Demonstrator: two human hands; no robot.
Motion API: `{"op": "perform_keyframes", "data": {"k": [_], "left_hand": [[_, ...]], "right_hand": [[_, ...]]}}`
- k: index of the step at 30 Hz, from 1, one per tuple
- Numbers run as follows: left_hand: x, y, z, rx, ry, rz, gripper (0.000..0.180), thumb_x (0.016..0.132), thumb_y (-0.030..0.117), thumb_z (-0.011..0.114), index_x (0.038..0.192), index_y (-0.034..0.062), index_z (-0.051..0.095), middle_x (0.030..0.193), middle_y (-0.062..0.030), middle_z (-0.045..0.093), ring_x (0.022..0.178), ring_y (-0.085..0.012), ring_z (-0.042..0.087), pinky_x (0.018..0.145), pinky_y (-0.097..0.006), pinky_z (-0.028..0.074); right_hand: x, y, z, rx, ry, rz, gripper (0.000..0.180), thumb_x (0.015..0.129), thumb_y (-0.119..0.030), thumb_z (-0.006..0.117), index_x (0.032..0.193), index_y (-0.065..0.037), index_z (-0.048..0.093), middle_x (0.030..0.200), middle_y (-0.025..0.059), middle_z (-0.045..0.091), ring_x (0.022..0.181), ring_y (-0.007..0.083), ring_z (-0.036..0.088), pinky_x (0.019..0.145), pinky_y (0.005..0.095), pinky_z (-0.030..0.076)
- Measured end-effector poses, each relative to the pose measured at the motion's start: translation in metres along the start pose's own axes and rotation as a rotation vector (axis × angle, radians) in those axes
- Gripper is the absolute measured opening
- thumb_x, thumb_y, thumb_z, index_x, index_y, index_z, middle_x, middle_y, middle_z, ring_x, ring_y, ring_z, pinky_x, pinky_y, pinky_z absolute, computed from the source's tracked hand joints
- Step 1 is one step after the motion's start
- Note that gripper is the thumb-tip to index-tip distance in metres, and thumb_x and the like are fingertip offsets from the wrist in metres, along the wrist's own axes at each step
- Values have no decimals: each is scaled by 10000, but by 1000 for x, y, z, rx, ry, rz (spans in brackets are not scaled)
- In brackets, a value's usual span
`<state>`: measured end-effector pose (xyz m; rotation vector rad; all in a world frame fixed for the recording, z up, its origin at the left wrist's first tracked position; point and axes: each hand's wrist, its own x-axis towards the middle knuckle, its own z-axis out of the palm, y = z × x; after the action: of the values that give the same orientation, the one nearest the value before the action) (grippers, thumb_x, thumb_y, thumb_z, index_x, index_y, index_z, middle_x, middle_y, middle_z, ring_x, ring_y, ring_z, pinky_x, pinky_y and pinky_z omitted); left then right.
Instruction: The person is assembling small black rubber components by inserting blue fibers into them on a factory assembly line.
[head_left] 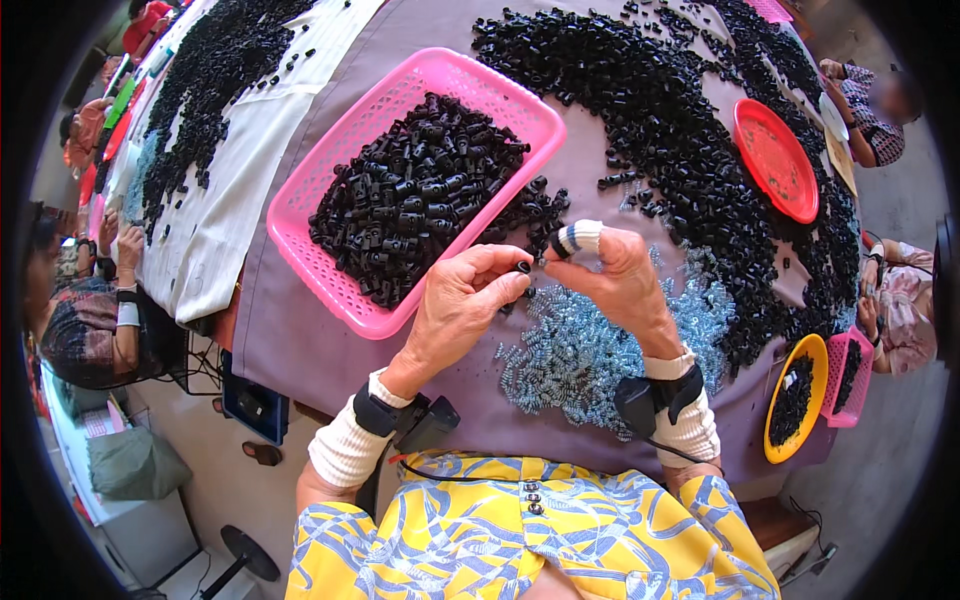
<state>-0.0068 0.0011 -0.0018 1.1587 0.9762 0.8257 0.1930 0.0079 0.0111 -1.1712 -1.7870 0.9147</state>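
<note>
My left hand (455, 300) pinches a small black plastic part (523, 267) between thumb and forefinger. Close beside it, my right hand (620, 285) has its fingers pressed together, with a striped cloth sleeve (577, 239) around one finger. What those fingers grip is too small to make out. Under my right hand lies a heap of small shiny bluish metal springs (570, 350). Left of my hands stands a pink perforated basket (300, 270), holding many black barrel-shaped pieces with holes, like cord locks (415, 190). More loose black pieces (535, 210) lie between the basket and my right hand.
A wide spread of black plastic parts (640, 110) covers the far right of the purple-clothed table (400, 400). A red tray (777, 160), a yellow tray (820, 370) and a small pink basket (855, 385) sit at the right. Other people work at both sides.
</note>
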Motion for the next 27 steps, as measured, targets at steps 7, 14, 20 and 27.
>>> {"op": "perform_keyframes", "data": {"k": [7, 14, 20, 27], "left_hand": [[0, 1, 3, 210, 50, 146, 190, 827, 27, 658, 1013, -9, 676, 804, -40, 618, 714, -87, 582, 620, -220, 464], [-11, -6, 0, 374, -11, 223, 226, 772, -4, 666, 997, 11, 690, 796, -107, 637, 703, -173, 621, 630, -280, 490], [-15, -7, 0, 363, -23, 280, 226, 773, 0, 670, 998, 7, 686, 814, -110, 648, 724, -187, 636, 652, -294, 508], [-15, -8, 0, 389, -38, 352, 205, 772, -3, 667, 976, 1, 686, 850, -119, 659, 752, -200, 649, 664, -297, 516]], "right_hand": [[-1, -5, 10, -162, -9, -147, 151, 721, -54, 715, 834, -20, 621, 746, 112, 618, 686, 282, 609, 600, 344, 484], [-13, -3, 16, -161, -96, -162, 195, 712, -52, 719, 853, -21, 587, 773, 118, 618, 711, 316, 611, 613, 368, 485], [-15, 3, 17, 81, -136, 79, 213, 722, -71, 749, 854, -11, 593, 761, 110, 673, 709, 201, 662, 637, 308, 513], [-12, -2, 14, 89, -165, 145, 238, 718, -121, 772, 852, -9, 611, 746, 77, 672, 683, 141, 630, 625, 288, 504]]}}
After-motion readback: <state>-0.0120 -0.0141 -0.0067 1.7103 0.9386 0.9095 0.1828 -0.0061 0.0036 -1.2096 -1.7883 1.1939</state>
